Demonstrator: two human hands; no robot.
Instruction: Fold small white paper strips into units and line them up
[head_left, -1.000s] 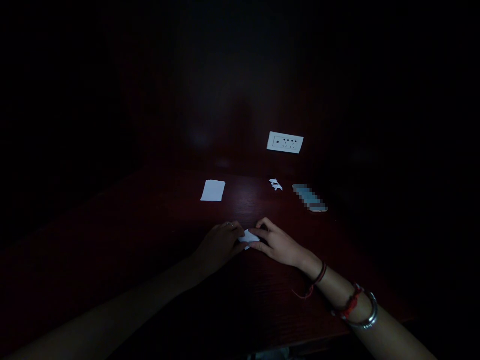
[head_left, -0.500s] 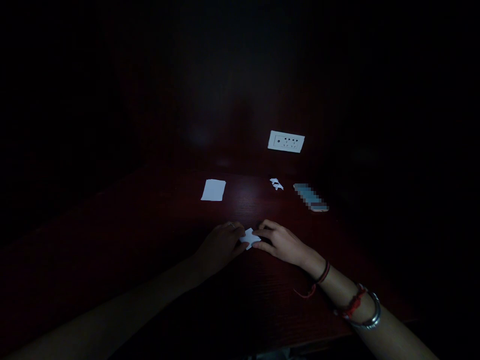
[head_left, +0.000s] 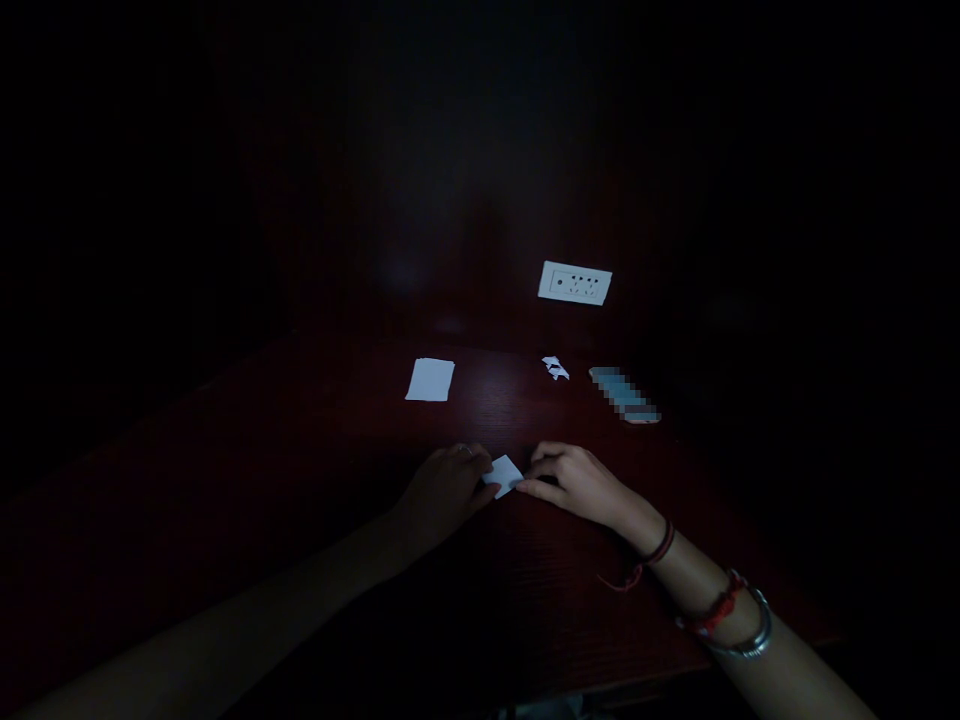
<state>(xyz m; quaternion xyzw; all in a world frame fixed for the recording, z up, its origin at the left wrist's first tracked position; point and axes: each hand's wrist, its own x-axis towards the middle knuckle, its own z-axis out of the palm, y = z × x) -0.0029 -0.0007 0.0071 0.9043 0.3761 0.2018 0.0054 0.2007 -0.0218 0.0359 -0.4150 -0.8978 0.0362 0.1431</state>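
A small white piece of folded paper point(head_left: 505, 475) lies on the dark red table, one corner pointing away from me. My left hand point(head_left: 448, 493) grips its left corner between thumb and fingers; a ring shows on one finger. At the right corner, my right hand point(head_left: 574, 482) pinches the paper's tip with thumb and fingertips. The fine creases of the paper are too dim to make out.
Farther back on the table point(head_left: 360, 420) lies a stack of white paper sheets point(head_left: 430, 380). Small folded white paper pieces point(head_left: 556, 368) sit to the right, beside a phone point(head_left: 624, 396) with a blurred screen. A white wall socket point(head_left: 575, 283) is behind them. Surroundings are very dark.
My right hand has slid a little to the right, from over the paper's middle out to its right corner, uncovering more of it. The left hand stays in place.
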